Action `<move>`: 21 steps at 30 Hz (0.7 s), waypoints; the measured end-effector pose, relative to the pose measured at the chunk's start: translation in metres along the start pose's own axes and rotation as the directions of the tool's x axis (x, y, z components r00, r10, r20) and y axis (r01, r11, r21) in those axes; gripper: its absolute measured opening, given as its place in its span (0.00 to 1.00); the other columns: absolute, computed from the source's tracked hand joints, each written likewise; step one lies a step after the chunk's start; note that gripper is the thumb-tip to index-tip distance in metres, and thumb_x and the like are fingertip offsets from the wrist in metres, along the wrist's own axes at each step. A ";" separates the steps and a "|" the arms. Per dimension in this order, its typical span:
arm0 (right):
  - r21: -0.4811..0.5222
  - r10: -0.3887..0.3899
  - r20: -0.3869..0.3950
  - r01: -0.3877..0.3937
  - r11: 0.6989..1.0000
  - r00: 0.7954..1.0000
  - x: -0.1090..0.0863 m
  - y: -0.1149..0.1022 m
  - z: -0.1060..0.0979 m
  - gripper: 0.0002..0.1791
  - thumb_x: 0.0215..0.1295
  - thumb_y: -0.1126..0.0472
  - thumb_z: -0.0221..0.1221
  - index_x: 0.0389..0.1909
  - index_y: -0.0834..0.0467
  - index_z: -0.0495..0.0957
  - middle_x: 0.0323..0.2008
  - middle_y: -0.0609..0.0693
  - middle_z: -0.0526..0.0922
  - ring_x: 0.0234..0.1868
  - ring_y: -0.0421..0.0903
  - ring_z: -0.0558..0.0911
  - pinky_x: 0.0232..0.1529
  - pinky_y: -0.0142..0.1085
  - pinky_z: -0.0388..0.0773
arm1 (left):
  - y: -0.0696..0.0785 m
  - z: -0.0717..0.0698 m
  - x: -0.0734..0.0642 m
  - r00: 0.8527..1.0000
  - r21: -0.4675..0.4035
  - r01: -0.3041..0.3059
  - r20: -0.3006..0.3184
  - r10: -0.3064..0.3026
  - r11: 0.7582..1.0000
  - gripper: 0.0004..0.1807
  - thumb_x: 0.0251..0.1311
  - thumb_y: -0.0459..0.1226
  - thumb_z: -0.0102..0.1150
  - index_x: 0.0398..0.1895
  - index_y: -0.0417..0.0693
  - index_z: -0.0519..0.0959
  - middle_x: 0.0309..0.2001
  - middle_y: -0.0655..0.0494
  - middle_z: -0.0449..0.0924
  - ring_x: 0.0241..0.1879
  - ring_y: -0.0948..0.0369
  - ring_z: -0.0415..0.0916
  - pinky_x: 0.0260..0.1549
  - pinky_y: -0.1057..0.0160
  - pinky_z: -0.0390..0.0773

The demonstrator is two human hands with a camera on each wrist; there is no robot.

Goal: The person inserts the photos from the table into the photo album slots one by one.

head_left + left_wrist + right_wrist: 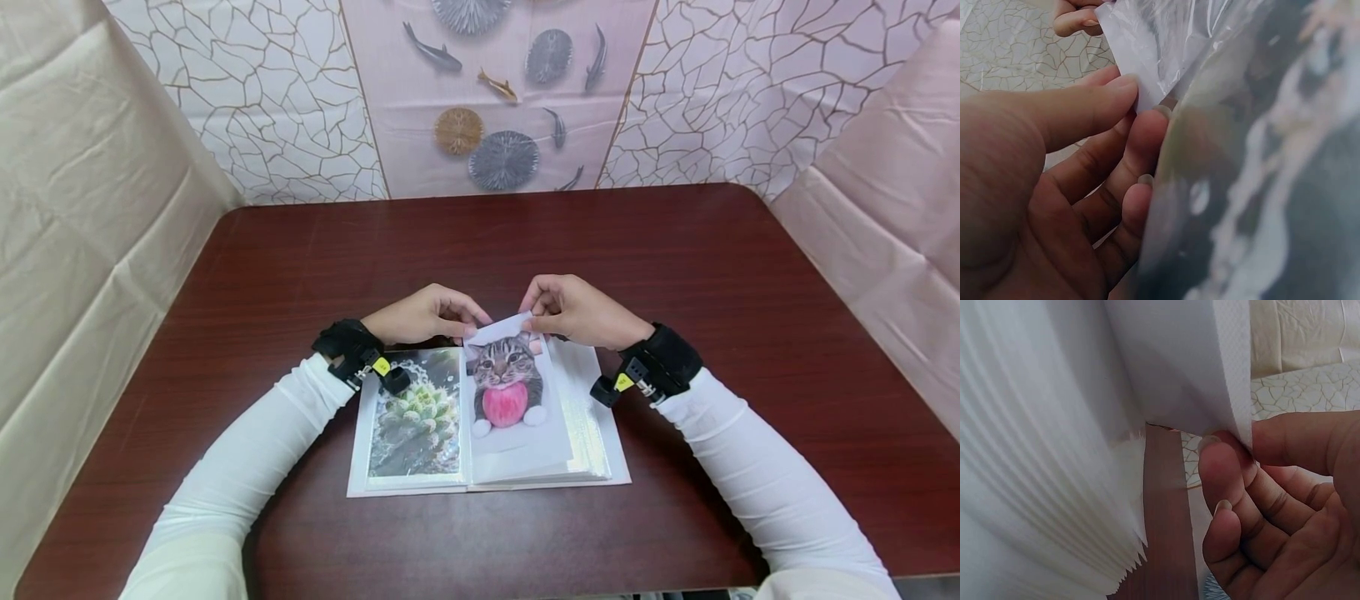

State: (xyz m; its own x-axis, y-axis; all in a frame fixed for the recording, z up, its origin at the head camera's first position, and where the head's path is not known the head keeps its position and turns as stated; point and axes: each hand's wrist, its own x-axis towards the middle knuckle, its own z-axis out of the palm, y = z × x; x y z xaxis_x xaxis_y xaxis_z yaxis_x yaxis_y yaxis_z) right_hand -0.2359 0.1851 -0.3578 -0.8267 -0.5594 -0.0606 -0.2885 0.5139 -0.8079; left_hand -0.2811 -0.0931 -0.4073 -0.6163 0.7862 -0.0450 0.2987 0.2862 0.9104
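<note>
An open photo album [619,472] lies near the front of the table, its left page showing a succulent photo [422,408]. Over the right-hand pages is a photo of a cat with a pink apple [506,403], its white top edge raised and tilted. My left hand [431,315] pinches the top left corner between thumb and fingers; clear plastic [1179,37] shows beside that corner in the left wrist view. At the top right corner, my right hand [585,312] pinches the white sheet [1172,369] between thumb and forefinger. The album's stacked page edges [1085,487] fan out beside it.
The dark red wooden table [480,550] extends around the album on all sides. Behind it hangs a patterned cloth [495,100], with plain pale cloths [82,208] at the sides. Each wrist wears a black strap with a small camera [606,390].
</note>
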 end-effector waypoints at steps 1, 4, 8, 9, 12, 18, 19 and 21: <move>0.001 0.001 0.001 -0.001 1.000 1.000 0.000 0.000 0.000 0.09 0.65 0.68 0.66 0.43 0.62 0.78 0.28 0.55 0.81 0.28 0.44 0.74 0.28 0.32 0.66 | 0.000 0.000 0.000 1.000 -0.001 0.001 0.001 -0.001 1.000 0.13 0.69 0.32 0.61 0.55 0.42 0.83 0.37 0.51 0.86 0.33 0.60 0.79 0.33 0.67 0.77; 0.006 -0.001 0.004 0.001 1.000 1.000 0.000 0.001 0.000 0.08 0.66 0.67 0.66 0.42 0.62 0.79 0.29 0.55 0.82 0.28 0.43 0.74 0.28 0.32 0.66 | 0.001 0.000 0.000 1.000 -0.003 0.003 0.002 -0.003 1.000 0.13 0.68 0.31 0.61 0.54 0.43 0.84 0.37 0.51 0.87 0.34 0.60 0.80 0.35 0.67 0.78; 0.011 -0.006 0.010 0.006 1.000 1.000 0.000 0.002 0.000 0.05 0.67 0.67 0.65 0.41 0.62 0.80 0.28 0.54 0.82 0.27 0.43 0.75 0.28 0.31 0.66 | 0.001 0.000 0.000 1.000 0.000 -0.003 0.002 0.003 1.000 0.13 0.67 0.31 0.63 0.54 0.42 0.84 0.38 0.51 0.87 0.35 0.60 0.81 0.35 0.67 0.79; 0.013 -0.007 0.011 0.006 1.000 1.000 0.000 0.002 0.000 0.05 0.67 0.67 0.65 0.41 0.62 0.80 0.27 0.54 0.82 0.27 0.44 0.75 0.28 0.31 0.66 | 0.001 0.000 0.000 1.000 -0.001 -0.004 0.002 0.004 1.000 0.13 0.67 0.31 0.63 0.54 0.42 0.84 0.38 0.51 0.87 0.36 0.60 0.82 0.36 0.67 0.79; 0.013 -0.004 0.013 0.004 1.000 1.000 0.001 0.003 0.000 0.03 0.67 0.66 0.64 0.40 0.61 0.81 0.26 0.53 0.83 0.26 0.44 0.76 0.27 0.31 0.66 | 0.001 0.000 0.000 1.000 0.003 0.002 -0.001 -0.002 1.000 0.13 0.66 0.31 0.64 0.53 0.42 0.84 0.38 0.51 0.88 0.37 0.60 0.83 0.36 0.67 0.79; 0.004 0.002 0.027 -0.003 1.000 1.000 0.000 0.002 0.000 0.02 0.68 0.66 0.64 0.39 0.59 0.83 0.28 0.52 0.84 0.26 0.43 0.74 0.27 0.32 0.66 | 0.000 -0.001 0.000 1.000 0.004 0.016 -0.005 -0.016 1.000 0.12 0.66 0.33 0.65 0.51 0.44 0.85 0.40 0.51 0.89 0.39 0.59 0.84 0.37 0.67 0.80; 0.001 0.005 0.029 -0.005 1.000 1.000 0.000 0.002 0.000 0.02 0.68 0.66 0.64 0.39 0.58 0.83 0.29 0.52 0.84 0.26 0.43 0.74 0.28 0.32 0.67 | 0.000 -0.001 0.000 1.000 0.006 0.016 -0.005 -0.016 1.000 0.12 0.66 0.33 0.65 0.51 0.44 0.86 0.40 0.51 0.89 0.39 0.59 0.84 0.37 0.67 0.80; -0.006 0.015 0.032 -0.014 1.000 0.999 0.000 0.002 -0.001 0.02 0.69 0.66 0.63 0.39 0.58 0.84 0.30 0.51 0.85 0.27 0.43 0.75 0.29 0.32 0.67 | 0.000 -0.001 0.000 1.000 0.007 0.015 -0.004 -0.015 1.000 0.12 0.67 0.34 0.64 0.51 0.45 0.86 0.40 0.51 0.89 0.37 0.59 0.84 0.35 0.66 0.80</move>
State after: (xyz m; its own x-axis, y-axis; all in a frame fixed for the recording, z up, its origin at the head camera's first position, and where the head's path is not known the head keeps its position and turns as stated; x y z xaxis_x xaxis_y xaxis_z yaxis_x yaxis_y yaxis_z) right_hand -0.2364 0.1869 -0.3592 -0.8148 -0.5725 -0.0913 -0.2793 0.5258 -0.8035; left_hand -0.2819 -0.0935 -0.4067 -0.6236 0.7796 -0.0574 0.2941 0.3020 0.9068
